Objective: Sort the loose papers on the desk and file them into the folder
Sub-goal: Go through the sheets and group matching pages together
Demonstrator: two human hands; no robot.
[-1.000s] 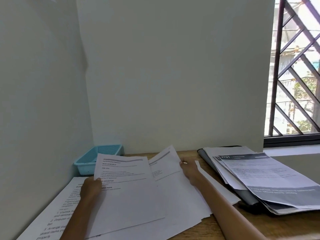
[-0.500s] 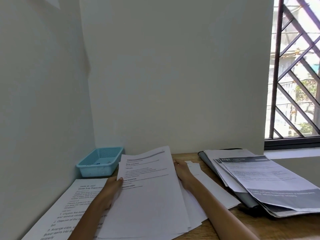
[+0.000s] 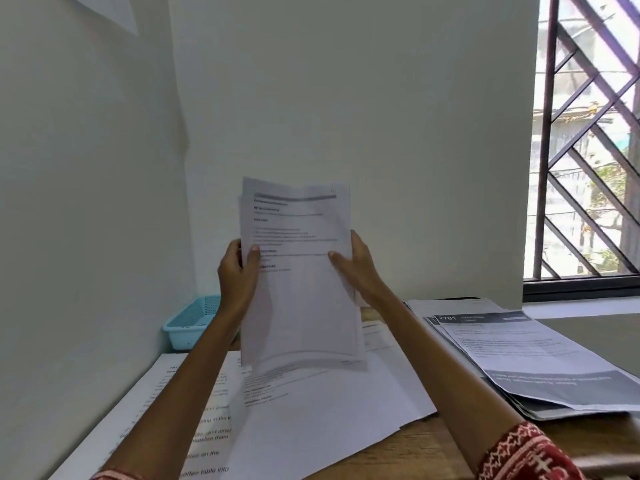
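Note:
A stack of white printed sheets stands upright in the air above the desk, held by both hands. My left hand grips its left edge with the thumb on the front. My right hand grips the right edge, thumb across the page. More loose papers lie flat on the desk below. The dark folder lies at the right, mostly covered by a pile of sheets with a grey-banded page on top.
A light blue plastic basket sits in the back left corner against the white walls. A window with a metal grille is at the right. The wooden desk shows bare near the front.
Both hands gathered the sheets that lay spread on the desk and lifted them upright as one stack, well above the desk surface.

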